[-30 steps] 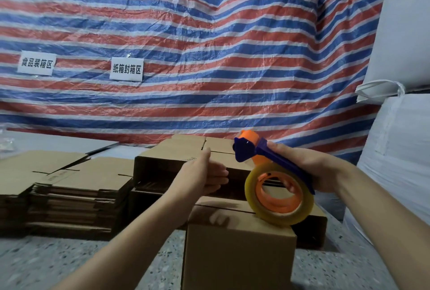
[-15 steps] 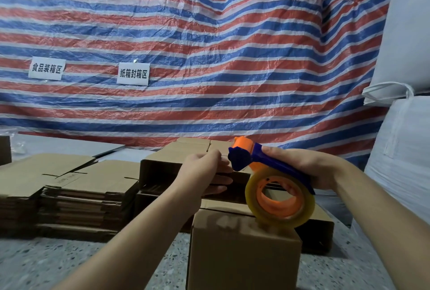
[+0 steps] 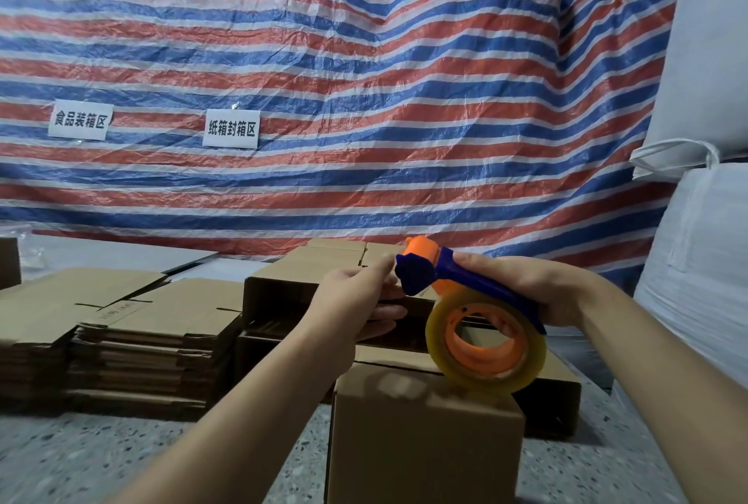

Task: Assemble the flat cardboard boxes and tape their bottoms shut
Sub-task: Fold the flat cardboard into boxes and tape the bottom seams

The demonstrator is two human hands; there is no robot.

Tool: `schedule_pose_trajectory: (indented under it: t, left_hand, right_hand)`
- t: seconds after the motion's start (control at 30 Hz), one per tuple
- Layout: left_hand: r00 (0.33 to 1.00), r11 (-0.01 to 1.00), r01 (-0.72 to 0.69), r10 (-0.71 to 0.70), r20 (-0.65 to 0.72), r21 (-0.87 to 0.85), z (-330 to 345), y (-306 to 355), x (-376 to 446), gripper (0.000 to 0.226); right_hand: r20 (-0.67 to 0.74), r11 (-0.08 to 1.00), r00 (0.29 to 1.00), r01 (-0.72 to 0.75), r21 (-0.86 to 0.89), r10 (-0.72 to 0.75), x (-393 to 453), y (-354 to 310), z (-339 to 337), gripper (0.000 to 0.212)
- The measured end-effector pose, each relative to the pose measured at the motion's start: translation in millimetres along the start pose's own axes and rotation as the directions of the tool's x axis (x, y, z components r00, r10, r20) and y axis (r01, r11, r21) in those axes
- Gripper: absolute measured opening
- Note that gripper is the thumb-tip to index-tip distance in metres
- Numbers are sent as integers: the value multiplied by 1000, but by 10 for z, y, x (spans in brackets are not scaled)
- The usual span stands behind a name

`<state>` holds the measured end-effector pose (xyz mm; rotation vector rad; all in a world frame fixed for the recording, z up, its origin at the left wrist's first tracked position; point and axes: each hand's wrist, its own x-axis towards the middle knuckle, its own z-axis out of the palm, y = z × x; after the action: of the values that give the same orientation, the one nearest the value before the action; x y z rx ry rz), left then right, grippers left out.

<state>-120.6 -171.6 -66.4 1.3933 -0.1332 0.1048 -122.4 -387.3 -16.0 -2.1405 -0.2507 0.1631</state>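
Since a second ago, the left hand [image 3: 356, 303] has risen from the boxes behind to the blue nose of the tape dispenser [image 3: 465, 301], its fingers pinched together there; whether tape is caught between them cannot be told. Right hand [image 3: 522, 287] grips the dispenser's blue handle, fingers wrapped around it. Below both hands stands an assembled cardboard box [image 3: 421, 443], the tape roll [image 3: 485, 341] resting on its top right edge.

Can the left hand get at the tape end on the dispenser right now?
Probably yes. The left hand already has its fingers at the blue head of the tape dispenser, nothing between; the tape end itself is too small to see.
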Motion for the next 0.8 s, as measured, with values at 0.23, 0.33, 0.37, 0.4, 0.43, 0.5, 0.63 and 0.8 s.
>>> schedule_pose_trajectory:
  t: [0.23, 0.33, 0.37, 0.4, 0.43, 0.5, 0.63, 0.8]
  left_hand:
    - [991, 999, -36, 34, -126, -6, 96, -223, -100, 20]
    - [977, 998, -49, 42, -211, -28, 120, -273, -120, 25]
    - [973, 998, -52, 44, -227, -28, 115, -287, -110, 27]
    - [970, 998, -57, 52, -237, -15, 110, -305, -98, 28]
    - [969, 998, -63, 62, -240, 5, 106, -330, -86, 30]
    - [967, 997, -73, 77, -242, 25, 109, -384, -67, 30]
    - [958, 999, -51, 49, -283, 3, 88, -430, -10, 30]
    - [946, 982, -16, -45, -322, -186, 45, -412, -53, 31]
  right_hand:
    - [14, 1000, 1000, -7, -30, 7, 19, -15, -13, 74]
    - [37, 995, 999, -20, -93, 24, 46, -78, -30, 73]
    - [47, 992, 998, -25, -120, 31, 53, -102, -41, 72]
    - [55, 988, 997, -36, -148, 45, 58, -127, -55, 71]
    - [62, 983, 996, -53, -173, 65, 58, -148, -66, 71]
    - [75, 976, 991, -93, -197, 110, 55, -178, -83, 74]
    - [73, 963, 984, -142, -229, 163, 60, -200, -121, 80]
    - [63, 934, 963, -235, -269, 261, 14, -215, -229, 85]
